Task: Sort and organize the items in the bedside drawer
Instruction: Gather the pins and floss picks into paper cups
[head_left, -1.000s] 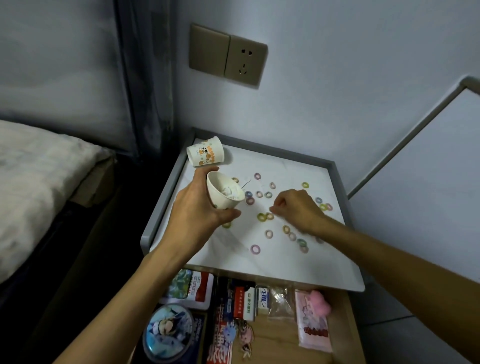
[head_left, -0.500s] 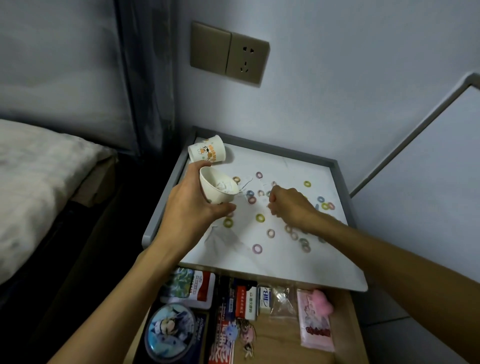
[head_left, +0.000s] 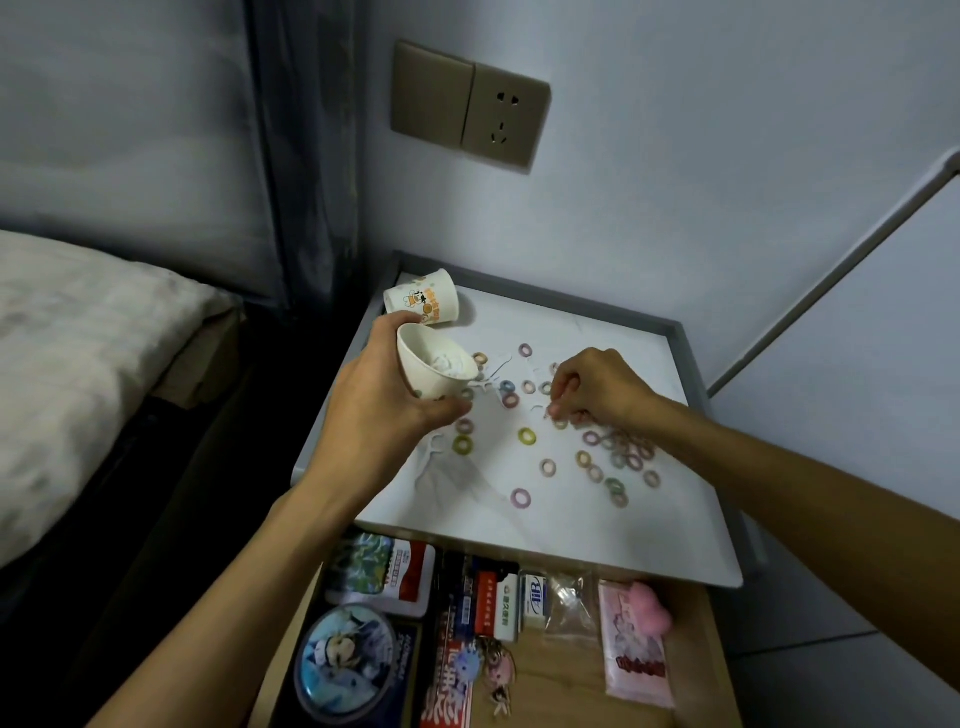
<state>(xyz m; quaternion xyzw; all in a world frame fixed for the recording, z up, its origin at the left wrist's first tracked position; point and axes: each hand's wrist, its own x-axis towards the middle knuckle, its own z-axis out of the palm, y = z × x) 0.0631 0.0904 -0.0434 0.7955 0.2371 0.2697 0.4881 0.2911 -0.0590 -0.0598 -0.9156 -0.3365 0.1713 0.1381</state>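
- Drawer (head_left: 566, 696) stands open under the white top (head_left: 571, 530), holding packets (head_left: 634, 649) and a round tin (head_left: 353, 670).
- Rings (head_left: 526, 436) lie scattered on the top, thickest beside the right hand (head_left: 597, 387).
- Left hand (head_left: 379, 410) grips a tilted cup (head_left: 428, 366) with white bits inside.
- Right hand's fingers are curled, tips down among the rings; whether they pinch one I cannot tell.
- Printed cup (head_left: 422, 299) lies on its side at the back left.

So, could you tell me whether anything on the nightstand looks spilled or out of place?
Yes: small coloured rings lie scattered across the white nightstand top, mixed with white floss picks, and a printed paper cup lies tipped on its side at the back left corner.
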